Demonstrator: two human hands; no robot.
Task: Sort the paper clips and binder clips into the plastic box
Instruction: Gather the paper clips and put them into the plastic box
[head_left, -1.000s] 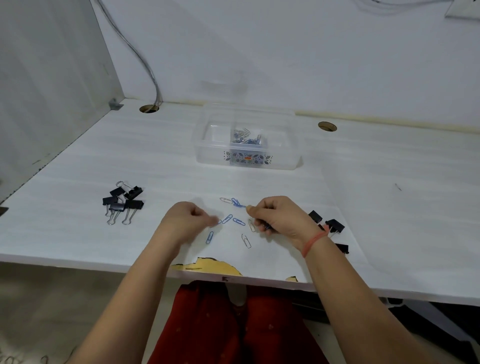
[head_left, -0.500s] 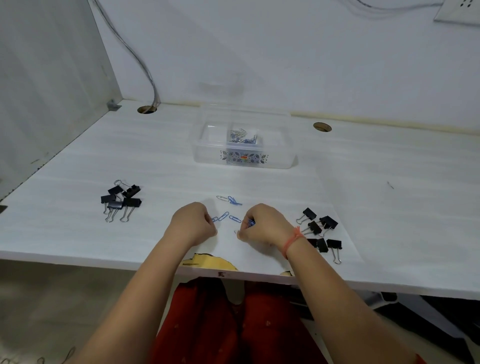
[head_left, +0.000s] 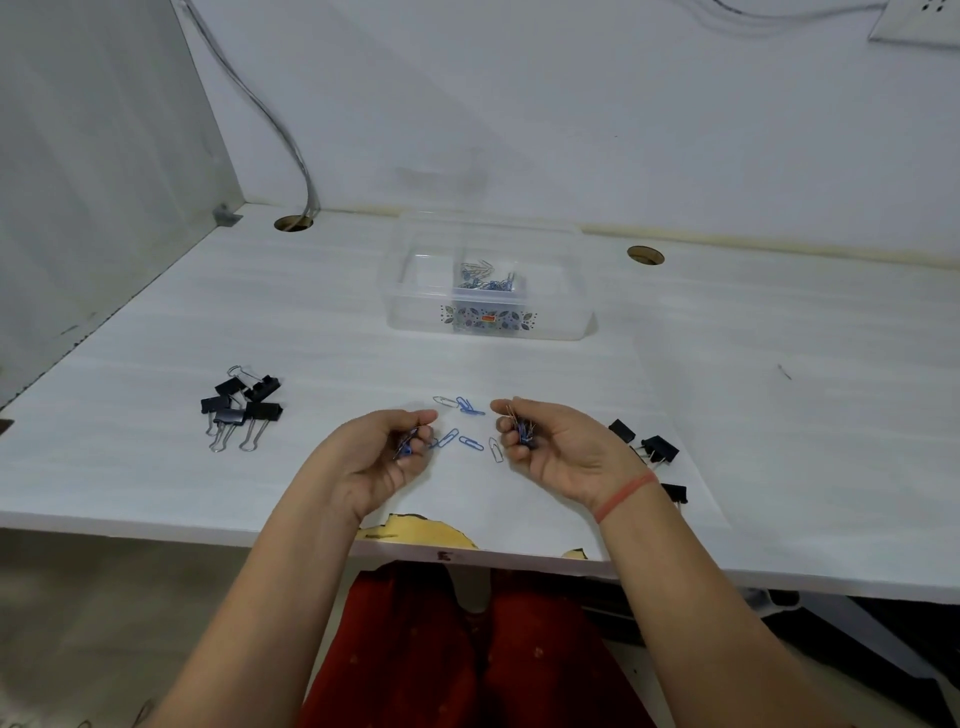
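A clear plastic box (head_left: 488, 322) stands mid-desk with several paper clips (head_left: 485, 278) in its middle compartment. Loose blue and silver paper clips (head_left: 470, 426) lie on the white desk between my hands. My left hand (head_left: 384, 457) is turned palm up, fingers curled around a small bunch of paper clips. My right hand (head_left: 550, 441) is also palm up and holds another bunch of paper clips. A pile of black binder clips (head_left: 241, 408) lies to the left. More binder clips (head_left: 654, 449) lie to the right, partly hidden by my right wrist.
The desk's front edge has chipped laminate (head_left: 421, 532) just below my hands. Two cable holes (head_left: 293, 223) (head_left: 645, 254) sit near the back wall, with a cable rising from the left one. A side panel closes the left.
Both hands have turned from knuckles up to palms up and lifted slightly off the desk, showing the paper clips gathered in them. The right hand shifted a little right.
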